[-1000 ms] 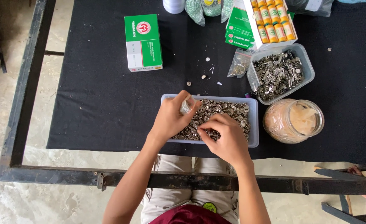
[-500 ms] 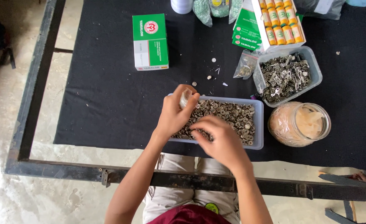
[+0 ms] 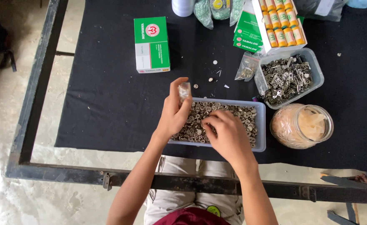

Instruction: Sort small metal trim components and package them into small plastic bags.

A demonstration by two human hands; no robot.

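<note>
A clear plastic tray (image 3: 261, 125) full of small round metal pieces sits on the black cloth in front of me. My left hand (image 3: 173, 116) is raised over the tray's left end and pinches a small clear plastic bag (image 3: 184, 90) between thumb and fingers. My right hand (image 3: 227, 135) rests palm-down in the tray, fingertips curled into the metal pieces near the middle; whether it holds one is hidden.
A second tray of metal clips (image 3: 287, 77) and a clear jar (image 3: 302, 126) stand to the right. A green and white box (image 3: 151, 43), an open box of yellow tubes (image 3: 279, 25) and a small bag (image 3: 246, 68) lie farther back. Loose pieces dot the cloth (image 3: 108, 96).
My left hand has lifted the small bag a little higher and farther from the tray. My right hand stays in the pieces, its fingers shifting slightly.
</note>
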